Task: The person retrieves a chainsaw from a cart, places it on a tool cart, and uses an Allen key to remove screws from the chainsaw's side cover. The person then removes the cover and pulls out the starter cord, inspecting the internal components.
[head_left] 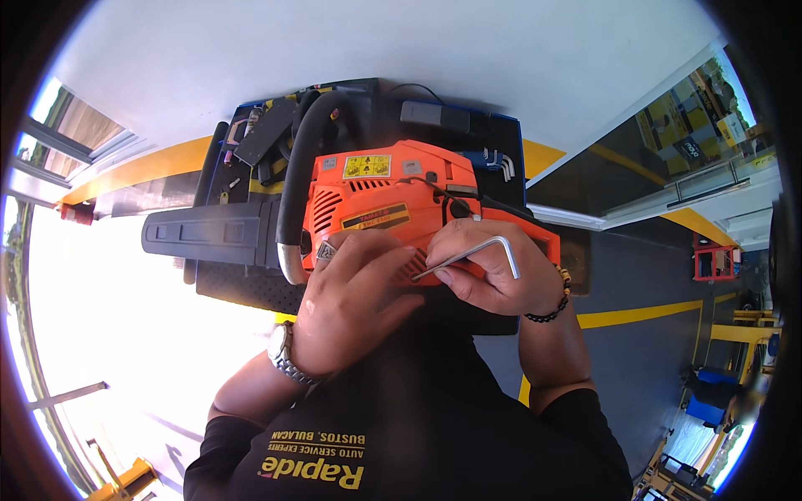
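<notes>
An orange chainsaw lies across a dark work surface before me. Its black bar cover points left, and a black front handle arches over the body. My right hand pinches a silver L-shaped hex key beside the saw's near side. The key's long arm slants toward the housing; its bent short arm points back toward me. Whether its tip sits in a screw, I cannot tell. Against the housing's near edge, my left hand is open, its slightly blurred fingers spread beside the key's tip.
Behind the saw's rear, a folding set of hex keys lies on the blue-edged work surface. A dark rectangular case stands at the back. Small loose parts lie at the far left. A pale wall rises behind; a red cart is far right.
</notes>
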Motion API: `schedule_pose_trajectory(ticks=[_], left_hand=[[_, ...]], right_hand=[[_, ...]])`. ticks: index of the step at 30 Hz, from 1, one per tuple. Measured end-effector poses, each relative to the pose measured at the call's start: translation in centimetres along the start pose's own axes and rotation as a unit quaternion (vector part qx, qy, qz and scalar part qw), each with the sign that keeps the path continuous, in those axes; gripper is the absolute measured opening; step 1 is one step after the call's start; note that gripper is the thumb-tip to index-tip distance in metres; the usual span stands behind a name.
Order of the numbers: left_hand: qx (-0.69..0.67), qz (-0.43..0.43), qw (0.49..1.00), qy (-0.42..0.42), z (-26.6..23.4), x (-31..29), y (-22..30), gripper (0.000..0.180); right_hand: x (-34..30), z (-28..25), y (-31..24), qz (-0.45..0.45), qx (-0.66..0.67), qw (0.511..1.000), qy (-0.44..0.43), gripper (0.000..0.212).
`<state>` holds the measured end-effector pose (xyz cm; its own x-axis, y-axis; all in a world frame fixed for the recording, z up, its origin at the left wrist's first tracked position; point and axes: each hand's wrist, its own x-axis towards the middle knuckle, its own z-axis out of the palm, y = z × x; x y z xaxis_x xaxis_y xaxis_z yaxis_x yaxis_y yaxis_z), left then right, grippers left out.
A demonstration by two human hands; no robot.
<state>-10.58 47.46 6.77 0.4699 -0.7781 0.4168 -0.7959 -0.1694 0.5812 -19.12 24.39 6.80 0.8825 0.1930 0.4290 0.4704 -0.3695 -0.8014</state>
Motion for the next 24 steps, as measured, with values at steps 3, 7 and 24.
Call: schedule_pose_trajectory(ticks=[3,7,24], left_hand=[[-0.004,-0.016,0.999,0.038,-0.6,-0.6,0.1,0.056],[0.008,0.029,0.998,0.057,-2.7,0.2,1.2,0.052],[0.145,0.219,0.963,-0.054,-4.6,12.9,-1.3,0.037]], right_hand=[[-0.1,-0.8,0.9,-0.02,-0.064,0.995,0.067,0.007],[0.8,-2.0,2.0,0.034,-0.096,0.982,0.158,0.005],[2.6,-2.4,3.6,0.017,-0.22,0.973,0.068,0.014]])
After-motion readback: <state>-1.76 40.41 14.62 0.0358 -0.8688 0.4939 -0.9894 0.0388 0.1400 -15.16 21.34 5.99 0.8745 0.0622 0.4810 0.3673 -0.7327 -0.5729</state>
